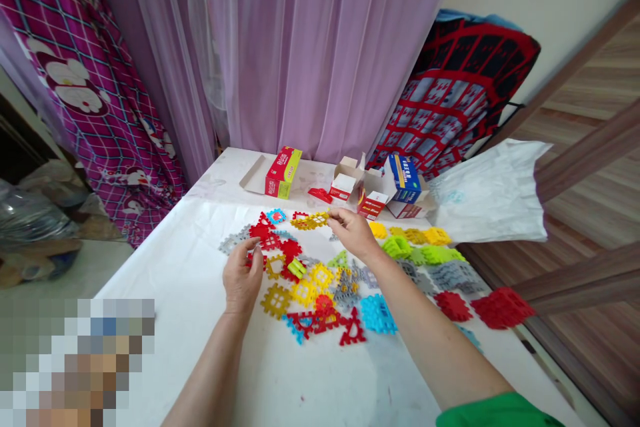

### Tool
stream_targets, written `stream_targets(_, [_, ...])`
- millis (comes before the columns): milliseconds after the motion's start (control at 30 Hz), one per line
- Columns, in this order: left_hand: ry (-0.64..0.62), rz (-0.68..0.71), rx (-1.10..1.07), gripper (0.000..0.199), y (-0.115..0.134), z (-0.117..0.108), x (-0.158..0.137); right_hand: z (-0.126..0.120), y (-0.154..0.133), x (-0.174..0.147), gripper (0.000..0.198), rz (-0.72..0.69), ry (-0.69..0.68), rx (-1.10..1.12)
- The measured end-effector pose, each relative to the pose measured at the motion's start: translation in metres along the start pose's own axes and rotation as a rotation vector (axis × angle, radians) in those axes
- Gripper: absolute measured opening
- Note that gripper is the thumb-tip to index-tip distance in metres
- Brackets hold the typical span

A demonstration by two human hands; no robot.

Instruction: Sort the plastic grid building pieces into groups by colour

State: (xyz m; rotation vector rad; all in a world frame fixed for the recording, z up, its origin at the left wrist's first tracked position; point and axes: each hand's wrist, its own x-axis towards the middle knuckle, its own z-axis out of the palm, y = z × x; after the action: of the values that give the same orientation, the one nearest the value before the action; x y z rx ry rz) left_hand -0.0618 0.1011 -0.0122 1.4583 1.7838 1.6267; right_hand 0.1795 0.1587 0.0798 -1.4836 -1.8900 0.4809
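Note:
Between the thumb and fingers of my right hand (353, 233) is a dark-yellow interlocking plastic tile (313, 220), raised over the far side of the pile. My left hand (243, 277) hovers at the pile's left edge, thumb and index finger curved with a gap between them. Beside its fingertips lie red square tiles (261, 233) and grey tiles (235, 238). Nearer to me are yellow tiles (305, 292), a dark-yellow tile (276, 301), red triangular tiles (353, 328) and a blue stack (379, 313). A small bright-green piece (297, 269) rests mid-pile.
Sorted stacks line the table's right side: yellow (437, 235), green (443, 254), grey (456, 276) and red (503, 307). Behind stand a red-and-green box (283, 173), small open cartons (345, 183) and a blue box (404, 178). A white bag (493, 193) sits at the back right.

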Motion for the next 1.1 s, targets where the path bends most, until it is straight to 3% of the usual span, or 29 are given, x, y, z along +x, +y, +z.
stream_targets(67, [-0.033,-0.022,-0.077,0.029,0.005,0.001,0.000,-0.003,-0.004,-0.007,0.022,-0.024,0.024,0.080])
stream_targets(133, [-0.115,-0.130,-0.228,0.037,0.013,0.002,0.000,-0.005,-0.012,-0.015,0.021,-0.104,0.052,0.118])
stream_targets(267, [-0.394,-0.556,-0.567,0.058,0.027,0.003,0.003,-0.003,-0.027,-0.034,0.020,-0.360,0.010,0.111])
stream_targets(333, [-0.496,-0.710,-0.654,0.054,0.030,0.001,0.004,0.002,-0.029,-0.043,0.021,-0.437,-0.054,0.111])
stream_targets(400, [-0.555,-0.746,-0.694,0.045,0.030,0.000,0.005,0.008,-0.027,-0.051,0.022,-0.456,-0.094,0.122])
stream_targets(500, [-0.559,-0.694,-0.742,0.044,0.028,0.000,0.004,0.020,-0.023,-0.060,0.021,-0.349,-0.079,0.194])
stream_targets(667, [-0.476,-0.637,-0.705,0.043,0.028,0.004,0.002,0.040,-0.028,-0.070,0.046,0.230,-0.100,0.632])
stream_targets(733, [-0.487,-0.614,-0.703,0.044,0.029,0.004,0.001,0.045,-0.034,-0.073,0.045,0.376,-0.139,0.723])
stream_targets(833, [-0.575,-0.631,-0.781,0.044,0.031,0.001,0.001,0.049,-0.042,-0.076,0.036,0.433,-0.162,0.816])
stream_targets(967, [-0.687,-0.724,-0.914,0.046,0.027,-0.006,0.003,0.046,-0.043,-0.077,0.038,0.454,-0.191,0.914])
stream_targets(1100, [-0.552,-0.630,-0.793,0.041,0.022,0.000,0.003,0.031,-0.032,-0.067,0.034,0.345,0.024,0.599])
